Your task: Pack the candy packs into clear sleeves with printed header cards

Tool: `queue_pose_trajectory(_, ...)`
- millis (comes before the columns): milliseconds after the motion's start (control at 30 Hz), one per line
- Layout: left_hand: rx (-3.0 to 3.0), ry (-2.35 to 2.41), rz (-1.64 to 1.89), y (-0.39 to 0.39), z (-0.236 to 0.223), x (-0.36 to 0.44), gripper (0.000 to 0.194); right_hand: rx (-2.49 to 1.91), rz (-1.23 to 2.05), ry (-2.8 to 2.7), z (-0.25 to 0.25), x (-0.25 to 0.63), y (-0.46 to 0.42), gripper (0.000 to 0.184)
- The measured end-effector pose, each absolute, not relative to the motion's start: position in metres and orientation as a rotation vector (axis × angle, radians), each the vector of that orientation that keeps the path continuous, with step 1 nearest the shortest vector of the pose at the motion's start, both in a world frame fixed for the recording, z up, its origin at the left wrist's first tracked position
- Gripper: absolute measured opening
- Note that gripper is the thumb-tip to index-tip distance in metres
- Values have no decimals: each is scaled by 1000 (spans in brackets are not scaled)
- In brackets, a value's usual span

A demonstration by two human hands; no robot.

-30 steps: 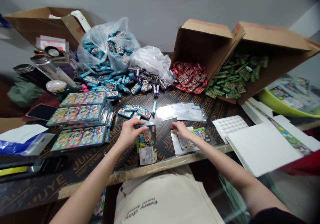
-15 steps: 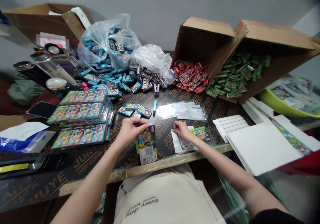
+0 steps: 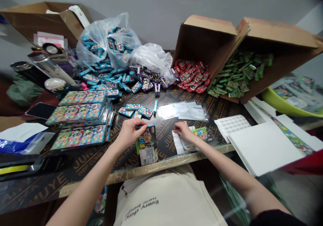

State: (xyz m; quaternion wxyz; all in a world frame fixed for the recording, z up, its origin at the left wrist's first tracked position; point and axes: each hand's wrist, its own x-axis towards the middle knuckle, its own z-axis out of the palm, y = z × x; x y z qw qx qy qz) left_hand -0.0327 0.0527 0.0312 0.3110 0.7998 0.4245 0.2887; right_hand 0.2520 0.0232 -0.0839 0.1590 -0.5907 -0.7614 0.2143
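Head view, clock centred on black-and-green packet [image 3: 148, 148], 12 pointing away from wearer. Lying flat close to front edge of table [image 3: 121, 162], short end toward wearer, probably for close, square handling. Left hand [image 3: 127, 131] at 11: thumb and forefinger drawn together at packet's top edge, likely steadying that end while leaving printed face visible. Cannot tell if grasping packet itself or thin blue-edged piece there. Right hand [image 3: 183, 131] at 2: fingers curled in over white sheet [image 3: 178, 143], near second packet [image 3: 202, 133]; cannot tell if gripping anything. Loose blue packs [image 3: 132, 107] at 11 and clear sleeves [image 3: 174, 110] between 1 and 2, both just beyond hands, presumably for short reaches. Red packs [image 3: 193, 76] at 1 and green packs [image 3: 233, 81] at 2, spilling from tipped cardboard boxes, likely laid mouth-forward for easy access and colour separation. Finished-looking stacks [image 3: 78, 113] at 10, probably set aside to save working room. As for packet looks: mostly black, green along left margin, bright lettering, round multicoloured graphic up top, pale printed panel at lower end. Looks thin and flat; cannot tell if sealed or filled.
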Motion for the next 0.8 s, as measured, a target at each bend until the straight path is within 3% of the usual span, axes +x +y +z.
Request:
queue_pose_trajectory(233, 2313, 1069, 774, 43, 23, -37, 15, -1637, 411, -2278, -85, 244, 5, 14)
queue_pose_trajectory(467, 2378, 1149, 650, 35, 27, -35, 19, -1671, 442, -2138, -90, 244, 6, 17)
queue_pose_trajectory(800, 2282, 1155, 793, 31, 18, -34, 17, -1853, 523, -2090, -78, 257, 19, 9)
